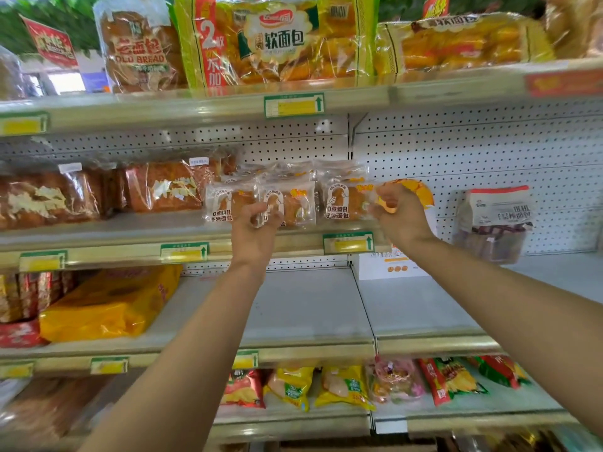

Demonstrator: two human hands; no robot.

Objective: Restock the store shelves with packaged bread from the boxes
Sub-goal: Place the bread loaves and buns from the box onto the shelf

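Several small clear packs of hand-torn bread stand in a row on the middle shelf (130, 230). My left hand (257, 223) grips the lower edge of the middle pack (293, 203). My right hand (398, 213) pinches the right edge of the rightmost pack (342, 200). Behind that hand shows an orange and yellow wrapper (421, 190); what it belongs to is hidden. More of the same packs (280, 171) lie stacked behind the front row. No box is in view.
Brown loaves (163, 187) fill the middle shelf's left. A clear bag of dark bread (492, 223) leans on the pegboard at right. Large bread bags (277, 40) crowd the top shelf. A yellow bag (107, 305) lies lower left, beside bare shelf (310, 308). Snack bags (342, 386) line the bottom.
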